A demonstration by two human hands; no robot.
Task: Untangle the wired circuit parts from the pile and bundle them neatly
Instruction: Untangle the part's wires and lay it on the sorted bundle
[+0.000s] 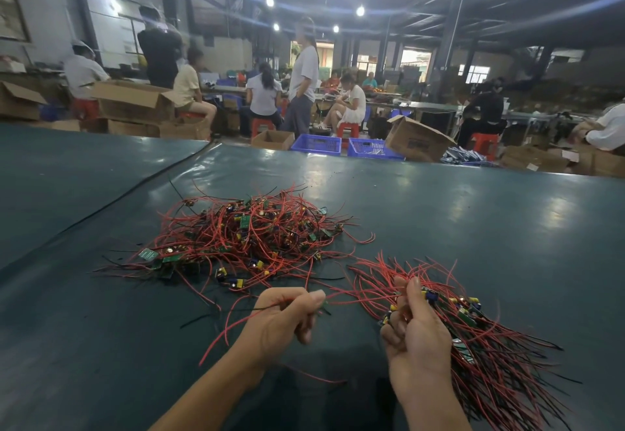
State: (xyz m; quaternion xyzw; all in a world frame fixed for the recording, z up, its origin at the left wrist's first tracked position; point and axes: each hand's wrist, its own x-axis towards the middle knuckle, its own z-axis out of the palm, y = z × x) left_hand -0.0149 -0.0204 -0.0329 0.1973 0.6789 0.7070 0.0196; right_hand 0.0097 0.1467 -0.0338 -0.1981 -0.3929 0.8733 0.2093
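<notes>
Right hand (417, 339) fingers clasp a partial red-and-black wired-board bundle (487, 356); left hand (287, 319) fingers pinch one red wire (345, 296). I judge the larger tangled wire pile (250, 238) mostly unsorted.

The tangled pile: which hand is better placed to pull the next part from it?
Left. The left hand is nearer the pile and pinches only loose wires; the right hand grips the bundle.

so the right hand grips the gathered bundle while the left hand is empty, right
Not quite: the left hand pinches a few red and black wires. The right hand does grip the gathered bundle; the head view shows both.
</notes>
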